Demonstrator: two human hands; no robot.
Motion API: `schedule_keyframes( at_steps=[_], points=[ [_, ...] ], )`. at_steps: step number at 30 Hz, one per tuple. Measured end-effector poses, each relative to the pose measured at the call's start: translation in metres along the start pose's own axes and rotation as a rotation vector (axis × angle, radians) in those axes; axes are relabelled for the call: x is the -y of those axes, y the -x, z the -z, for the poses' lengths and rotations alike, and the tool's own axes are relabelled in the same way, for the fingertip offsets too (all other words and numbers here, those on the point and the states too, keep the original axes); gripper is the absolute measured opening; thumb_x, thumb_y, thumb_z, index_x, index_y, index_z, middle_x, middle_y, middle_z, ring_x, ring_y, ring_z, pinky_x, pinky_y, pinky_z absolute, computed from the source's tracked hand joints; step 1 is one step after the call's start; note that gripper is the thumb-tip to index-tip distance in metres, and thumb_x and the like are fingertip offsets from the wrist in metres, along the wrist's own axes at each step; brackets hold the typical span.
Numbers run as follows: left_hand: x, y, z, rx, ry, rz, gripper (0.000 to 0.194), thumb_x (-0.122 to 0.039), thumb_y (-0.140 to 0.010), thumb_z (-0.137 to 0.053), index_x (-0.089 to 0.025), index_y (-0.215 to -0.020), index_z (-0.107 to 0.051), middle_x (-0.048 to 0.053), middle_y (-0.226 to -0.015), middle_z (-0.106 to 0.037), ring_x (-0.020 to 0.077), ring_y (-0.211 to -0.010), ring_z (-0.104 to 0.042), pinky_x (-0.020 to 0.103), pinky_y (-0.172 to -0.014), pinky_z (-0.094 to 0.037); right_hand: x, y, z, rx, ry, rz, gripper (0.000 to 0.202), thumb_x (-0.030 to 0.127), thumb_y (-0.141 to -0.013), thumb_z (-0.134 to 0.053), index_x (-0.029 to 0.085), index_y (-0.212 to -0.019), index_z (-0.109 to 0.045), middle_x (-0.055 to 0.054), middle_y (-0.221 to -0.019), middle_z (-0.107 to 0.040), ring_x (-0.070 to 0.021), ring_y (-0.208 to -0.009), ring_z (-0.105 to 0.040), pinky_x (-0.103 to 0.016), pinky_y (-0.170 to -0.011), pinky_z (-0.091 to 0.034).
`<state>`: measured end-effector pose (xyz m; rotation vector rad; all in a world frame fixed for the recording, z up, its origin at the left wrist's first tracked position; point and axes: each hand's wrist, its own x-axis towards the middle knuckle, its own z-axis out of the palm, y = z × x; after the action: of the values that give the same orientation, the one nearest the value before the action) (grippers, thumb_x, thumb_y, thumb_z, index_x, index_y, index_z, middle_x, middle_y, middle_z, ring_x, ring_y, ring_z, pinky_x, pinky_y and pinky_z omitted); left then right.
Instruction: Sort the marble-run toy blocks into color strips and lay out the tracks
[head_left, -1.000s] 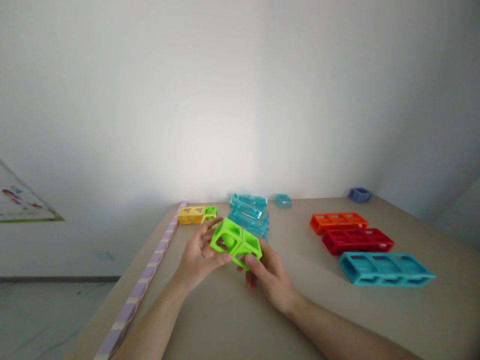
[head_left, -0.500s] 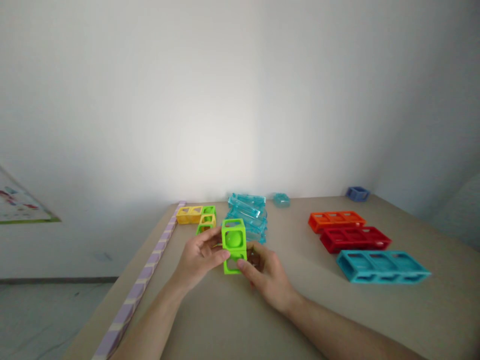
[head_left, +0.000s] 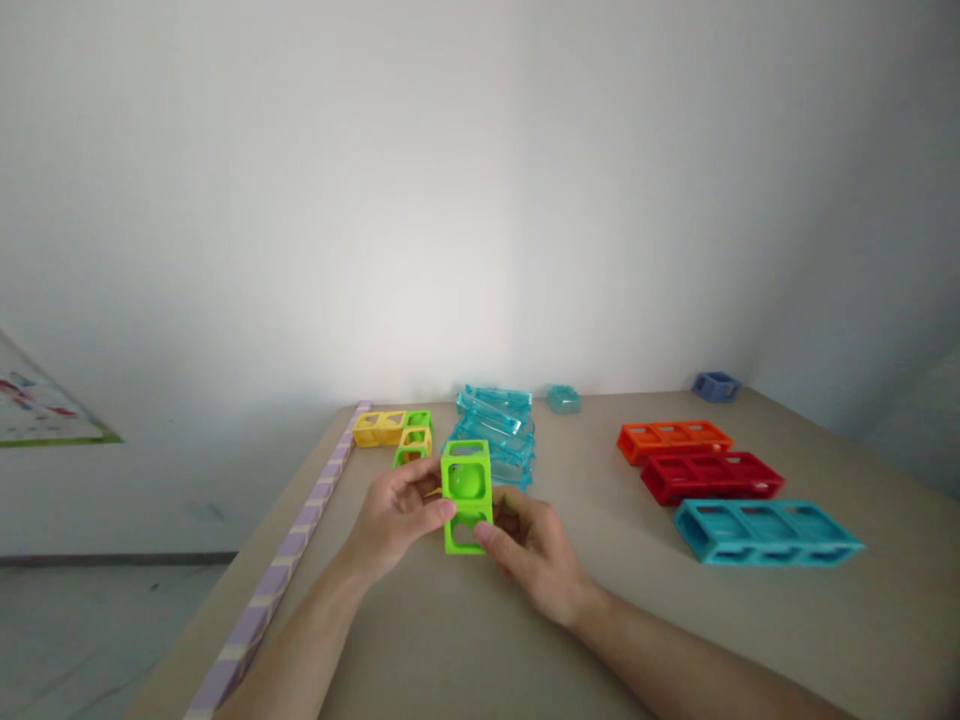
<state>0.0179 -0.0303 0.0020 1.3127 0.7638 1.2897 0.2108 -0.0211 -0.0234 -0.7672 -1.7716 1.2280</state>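
Observation:
Two bright green open-sided cube blocks (head_left: 466,450) stand one on top of the other, upright between my hands. A round green shape shows inside the upper cube. My left hand (head_left: 397,513) grips the stack from the left, thumb near the line where the cubes meet. From the right, my right hand (head_left: 534,548) holds the lower cube, thumb on its front face. The fingers behind the blocks are partly hidden. Just beyond my left hand lie yellow cube blocks (head_left: 379,429) joined to green ones (head_left: 418,420).
Clear blue plastic pieces (head_left: 495,410) are heaped behind the stack, with a smaller one (head_left: 562,399) beside them. At right lie orange (head_left: 675,438), red (head_left: 712,477) and turquoise (head_left: 766,532) three-cube rows. A blue block (head_left: 716,386) sits far right. Purple striped edging (head_left: 289,553) borders the table's left.
The green stack has shifted very slightly toward me and to the left. Both hands keep nearly the same hold on it.

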Motion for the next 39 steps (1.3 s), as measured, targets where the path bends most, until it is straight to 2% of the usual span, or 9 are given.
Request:
schedule_keyframes(
  at_steps=[6, 10, 13, 15, 19, 21, 23, 28, 39],
  points=[
    [0.002, -0.001, 0.001, -0.035, -0.015, 0.013, 0.041, -0.02, -0.073, -0.075, -0.019, -0.113, -0.067, 0.008, -0.106, -0.072, 0.0222, -0.097, -0.069, 0.03, -0.082, -0.056, 0.003, -0.001, -0.002, -0.066, 0.071, -0.004, 0.033, 0.046, -0.084, -0.063, 0.018, -0.101, -0.063, -0.001, -0.076, -0.062, -0.0129, -0.062, -0.052, -0.024, -0.055, -0.042],
    [0.0, 0.001, 0.0, 0.02, -0.044, 0.001, 0.048, -0.018, -0.071, -0.077, -0.021, -0.117, -0.065, 0.008, -0.108, -0.071, 0.0219, -0.1, -0.067, 0.033, -0.087, -0.054, 0.009, -0.002, -0.001, -0.143, 0.089, 0.037, 0.037, 0.038, -0.082, -0.064, 0.019, -0.113, -0.058, -0.005, -0.094, -0.064, -0.0158, -0.076, -0.056, -0.025, -0.059, -0.046],
    [0.001, 0.002, 0.001, 0.041, -0.11, 0.007, 0.047, -0.022, -0.07, -0.078, -0.019, -0.115, -0.066, 0.009, -0.105, -0.072, 0.022, -0.095, -0.068, 0.035, -0.087, -0.054, 0.01, -0.003, 0.0, -0.159, 0.095, 0.069, 0.03, 0.034, -0.082, -0.063, 0.018, -0.107, -0.059, -0.005, -0.09, -0.064, -0.0154, -0.074, -0.057, -0.027, -0.063, -0.048],
    [0.003, 0.001, 0.005, -0.07, -0.18, -0.043, 0.037, -0.028, -0.073, -0.075, -0.016, -0.107, -0.07, 0.01, -0.096, -0.073, 0.0212, -0.087, -0.068, 0.033, -0.081, -0.055, 0.009, -0.001, 0.0, -0.101, 0.086, 0.076, 0.026, 0.033, -0.082, -0.063, 0.017, -0.102, -0.06, -0.004, -0.087, -0.064, -0.0145, -0.072, -0.057, -0.027, -0.064, -0.048],
    [0.007, -0.007, 0.022, -0.562, -0.29, -0.216, 0.029, -0.041, -0.08, -0.066, -0.013, -0.088, -0.071, 0.005, -0.075, -0.069, 0.0155, -0.068, -0.063, 0.026, -0.064, -0.051, 0.009, 0.004, -0.003, 0.11, 0.086, 0.078, 0.031, 0.032, -0.076, -0.071, 0.017, -0.102, -0.061, -0.002, -0.086, -0.064, -0.0137, -0.071, -0.057, -0.025, -0.062, -0.048],
    [0.008, -0.012, 0.032, -0.748, -0.349, -0.179, 0.032, -0.044, -0.077, -0.067, -0.014, -0.088, -0.07, 0.004, -0.075, -0.068, 0.0142, -0.065, -0.06, 0.024, -0.058, -0.048, 0.01, 0.006, -0.004, 0.196, 0.116, 0.076, 0.034, 0.032, -0.072, -0.075, 0.017, -0.1, -0.062, -0.001, -0.085, -0.064, -0.0134, -0.069, -0.057, -0.025, -0.061, -0.047],
    [0.011, -0.016, 0.041, -0.82, -0.461, -0.084, 0.036, -0.045, -0.075, -0.067, -0.013, -0.092, -0.069, 0.006, -0.082, -0.07, 0.0154, -0.069, -0.061, 0.024, -0.057, -0.047, 0.01, 0.007, -0.004, 0.24, 0.153, 0.069, 0.036, 0.032, -0.068, -0.078, 0.018, -0.096, -0.062, -0.001, -0.083, -0.063, -0.0133, -0.068, -0.056, -0.025, -0.061, -0.047],
    [0.028, -0.022, 0.055, -0.757, -0.786, -0.027, 0.038, -0.044, -0.072, -0.065, -0.013, -0.095, -0.067, 0.01, -0.091, -0.07, 0.0206, -0.077, -0.065, 0.032, -0.071, -0.051, 0.011, 0.006, -0.004, 0.265, 0.189, 0.072, 0.037, 0.032, -0.064, -0.08, 0.019, -0.095, -0.063, 0.0, -0.083, -0.062, -0.0136, -0.07, -0.054, -0.025, -0.062, -0.045],
    [0.032, -0.031, 0.066, -0.753, -0.993, -0.059, 0.028, -0.037, -0.075, -0.057, -0.014, -0.087, -0.069, 0.008, -0.074, -0.07, 0.0224, -0.069, -0.064, 0.033, -0.07, -0.049, 0.014, 0.003, -0.003, 0.268, 0.226, 0.166, 0.043, 0.032, -0.064, -0.081, 0.018, -0.101, -0.063, -0.003, -0.095, -0.06, -0.0155, -0.076, -0.054, -0.026, -0.065, -0.046]
  ],
)
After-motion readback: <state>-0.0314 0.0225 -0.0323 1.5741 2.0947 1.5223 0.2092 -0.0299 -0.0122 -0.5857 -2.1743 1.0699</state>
